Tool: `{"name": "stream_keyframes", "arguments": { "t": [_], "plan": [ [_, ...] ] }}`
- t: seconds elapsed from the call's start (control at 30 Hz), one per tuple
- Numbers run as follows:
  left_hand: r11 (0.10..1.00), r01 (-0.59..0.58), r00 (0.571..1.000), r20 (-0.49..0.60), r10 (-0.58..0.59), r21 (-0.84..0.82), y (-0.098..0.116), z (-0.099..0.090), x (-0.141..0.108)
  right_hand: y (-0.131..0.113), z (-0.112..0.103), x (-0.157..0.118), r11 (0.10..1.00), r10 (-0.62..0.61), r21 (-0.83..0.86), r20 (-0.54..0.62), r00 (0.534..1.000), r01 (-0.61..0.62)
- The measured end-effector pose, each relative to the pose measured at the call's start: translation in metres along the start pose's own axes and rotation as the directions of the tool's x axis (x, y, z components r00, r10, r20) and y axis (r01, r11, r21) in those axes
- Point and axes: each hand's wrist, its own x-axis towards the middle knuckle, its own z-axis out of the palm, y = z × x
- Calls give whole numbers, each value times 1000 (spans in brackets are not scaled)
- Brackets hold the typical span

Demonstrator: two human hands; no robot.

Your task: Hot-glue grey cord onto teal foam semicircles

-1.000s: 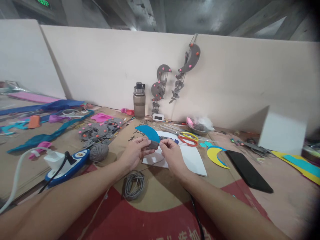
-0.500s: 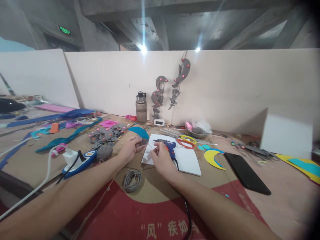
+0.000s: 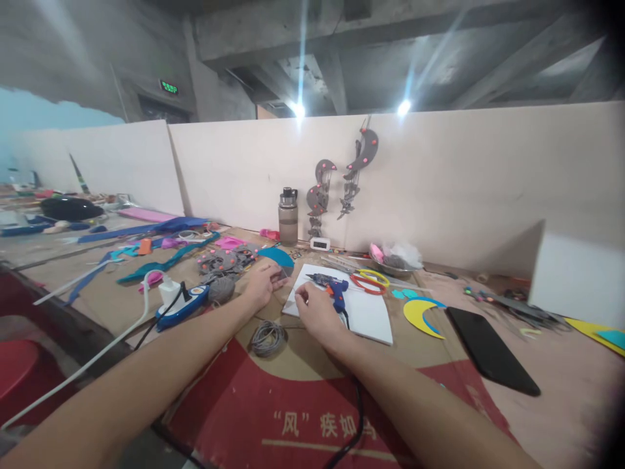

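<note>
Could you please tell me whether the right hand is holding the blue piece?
No, the left hand holds the blue piece, while the right hand is apart from it, near the glue gun.

Around the centre of the frame, the cutout (image 3: 273,255) is bright blue, the yarn coil (image 3: 267,339) grey, the glue gun (image 3: 338,293) dark blue with an orange trigger (image 3: 329,293), and the sheet (image 3: 366,322) plain white. To the right, the scissors (image 3: 370,292) have red and yellow handles, the crescent (image 3: 415,318) is yellow edged with blue, and the phone (image 3: 491,348) black. Hanging crescents (image 3: 369,150) at upper centre are grey dotted pink and orange.
</note>
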Motion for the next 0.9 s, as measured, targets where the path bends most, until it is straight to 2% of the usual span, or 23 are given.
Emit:
{"name": "stream_keyframes", "arguments": {
  "t": [0.13,0.23,0.33,0.47,0.53,0.6,0.7,0.9],
  "plan": [
    [999,-18,1000,5,18,-31,6,1,-1,-12,-5,-2,998,-63,17,98,993,62],
    [999,1,1000,-15,-2,-48,9,0,3,-27,-12,-5,995,-69,85,176,982,54],
    [996,28,999,-19,-30,-86,8,-3,10,-43,-24,-6,958,-63,287,216,974,-2],
    [994,41,999,-30,-44,-97,7,-6,15,-59,-44,-3,818,-11,550,309,951,-169],
    [993,22,1000,7,-22,-118,8,-7,17,-63,-53,0,742,0,647,264,965,-177],
    [991,30,1000,-5,-31,-132,8,-9,20,-66,-61,2,671,13,720,229,973,-178],
    [991,44,999,9,-43,-124,7,-14,25,-73,-75,2,605,27,781,176,984,-156],
    [990,42,999,15,-40,-135,5,-19,31,-96,-101,-8,653,-3,755,91,996,-67]
  ]
}}
